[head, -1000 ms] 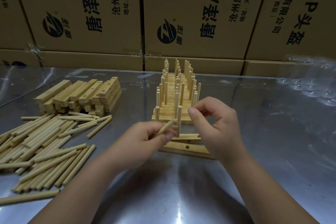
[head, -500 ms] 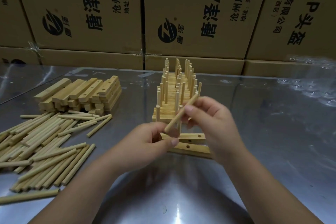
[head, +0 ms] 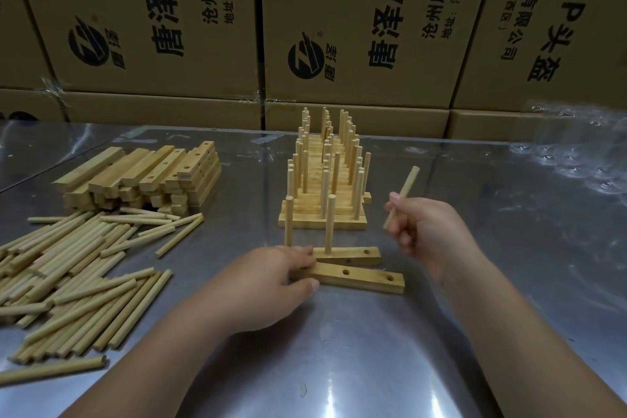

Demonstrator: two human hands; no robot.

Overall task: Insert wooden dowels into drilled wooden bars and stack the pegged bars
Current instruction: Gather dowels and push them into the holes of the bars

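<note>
Two drilled wooden bars lie side by side at the table's middle. The far bar (head: pixel 353 255) carries two upright dowels (head: pixel 329 224) and shows one empty hole at its right end. The near bar (head: pixel 359 278) shows two empty holes. My left hand (head: pixel 271 278) grips the left ends of these bars, thumb on the near side. My right hand (head: pixel 427 231) hovers to the right above them and pinches a single dowel (head: pixel 407 185), tilted up and to the right. Behind stands the stack of pegged bars (head: pixel 324 214) with several rows of upright dowels.
A pile of loose dowels (head: pixel 68 268) covers the left of the shiny metal table (head: pixel 339 366). Behind it lies a heap of drilled bars (head: pixel 142 176). Cardboard boxes (head: pixel 356 27) wall off the back edge. Crumpled clear plastic (head: pixel 576 153) lies at the far right.
The dowel passed from my left hand into my right, which drew back to the right with it. My left hand dropped onto the left ends of the two bars.
</note>
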